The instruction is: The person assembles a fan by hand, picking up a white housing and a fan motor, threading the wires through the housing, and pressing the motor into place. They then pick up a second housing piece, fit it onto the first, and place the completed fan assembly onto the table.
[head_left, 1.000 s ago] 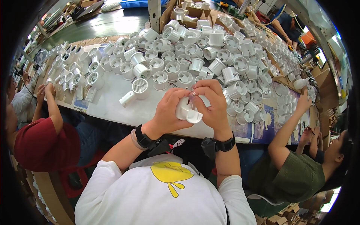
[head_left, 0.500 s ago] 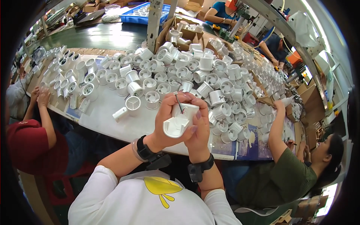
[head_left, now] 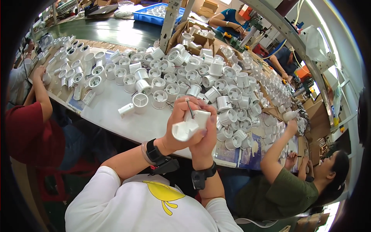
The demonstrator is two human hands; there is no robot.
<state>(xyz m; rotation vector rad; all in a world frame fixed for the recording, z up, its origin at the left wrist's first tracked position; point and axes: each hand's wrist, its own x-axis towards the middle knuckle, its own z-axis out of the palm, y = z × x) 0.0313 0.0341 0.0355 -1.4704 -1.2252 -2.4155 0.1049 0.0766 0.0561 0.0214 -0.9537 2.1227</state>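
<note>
Both of my hands are wrapped round a white plastic fan housing (head_left: 185,130) held up over the table's near edge. Its cut-away, scoop-shaped end faces me, and a dark wire with a small plug stands up from its rim. My left hand (head_left: 176,120) grips it from the left, fingers over the far side. From the right, my right hand (head_left: 207,138) closes on it with the thumb along the side. Just beyond my hands lies a heap of similar round white housings (head_left: 193,75), many with fan blades inside. A white housing with a grille (head_left: 140,100) sits left of my hands.
The white tabletop (head_left: 116,123) runs along the front. A co-worker in red (head_left: 29,127) sits at left; another in green (head_left: 286,187) reaches over the table at right. Behind the heap stand a cardboard box (head_left: 199,36), a metal post (head_left: 170,25) and a blue tray (head_left: 154,15).
The housing has tilted slightly in my hands, both still closed on it. The view has shifted a little. The left co-worker's hands have moved farther away across the table.
</note>
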